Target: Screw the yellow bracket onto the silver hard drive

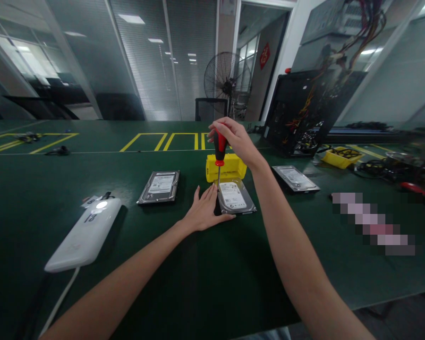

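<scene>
From where I stand, the middle hard drive [233, 195] sits on the green table [198, 293], well back from the near edge, with a broad stretch of green surface between it and that edge. The left hand [203, 211] is open and laid low, thumb spread along the drive's near side and fingers at its left edge; it steadies rather than grips. The right hand [233, 134] is closed around the top of the screwdriver [220, 147], whose shaft points almost straight down to the drive's left edge, close by the left fingertips (whether the tip sits in a screw, I can't tell from here).

A second hard drive [159, 186] lies to the left, well apart from the hand, with green tabletop between them. A third hard drive [295, 178] lies to the right, beyond the right forearm. Farther left is a white device [85, 233] with a cable trailing toward the near edge, and on the right lies something blurred into blocks.

As for containers, a yellow bin [230, 166] stands just behind the middle drive, partly hidden by the right hand and wrist; I can't make out its contents. Farther off to the right, a yellow tray [338, 159] holds a dark tangle of parts, near an open black computer case [297, 113] with loose wires showing.
</scene>
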`<state>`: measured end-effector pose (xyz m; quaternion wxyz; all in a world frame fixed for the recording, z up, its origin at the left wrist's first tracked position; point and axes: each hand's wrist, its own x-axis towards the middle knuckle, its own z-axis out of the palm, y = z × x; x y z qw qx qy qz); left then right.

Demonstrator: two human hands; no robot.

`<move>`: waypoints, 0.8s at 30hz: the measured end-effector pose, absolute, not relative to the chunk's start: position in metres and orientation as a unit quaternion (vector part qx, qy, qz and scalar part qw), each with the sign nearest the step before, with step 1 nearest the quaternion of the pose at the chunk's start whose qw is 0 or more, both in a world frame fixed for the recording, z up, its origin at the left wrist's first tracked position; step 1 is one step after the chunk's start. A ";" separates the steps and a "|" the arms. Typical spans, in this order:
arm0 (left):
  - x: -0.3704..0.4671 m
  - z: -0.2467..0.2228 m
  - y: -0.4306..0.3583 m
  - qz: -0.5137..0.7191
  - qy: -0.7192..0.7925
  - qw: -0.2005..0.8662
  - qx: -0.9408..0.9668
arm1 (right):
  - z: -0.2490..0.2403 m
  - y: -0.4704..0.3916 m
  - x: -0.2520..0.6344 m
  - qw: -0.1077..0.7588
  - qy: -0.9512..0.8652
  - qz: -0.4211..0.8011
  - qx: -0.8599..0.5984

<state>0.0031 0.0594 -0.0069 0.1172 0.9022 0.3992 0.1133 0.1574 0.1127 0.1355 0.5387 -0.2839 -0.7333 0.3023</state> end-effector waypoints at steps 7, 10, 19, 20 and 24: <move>0.004 -0.008 0.059 0.114 0.400 0.113 0.902 | 0.130 0.112 0.148 0.567 -0.698 0.317 -0.302; 0.003 -0.009 0.059 0.119 0.396 0.110 0.904 | 0.129 0.113 0.147 0.561 -0.706 0.301 -0.310; 0.004 -0.007 0.059 0.114 0.405 0.108 0.901 | 0.127 0.117 0.148 0.547 -0.716 0.279 -0.332; 0.004 -0.007 0.058 0.115 0.404 0.107 0.901 | 0.126 0.118 0.149 0.547 -0.717 0.273 -0.335; 0.004 -0.008 0.058 0.120 0.400 0.105 0.902 | 0.121 0.124 0.154 0.558 -0.711 0.254 -0.345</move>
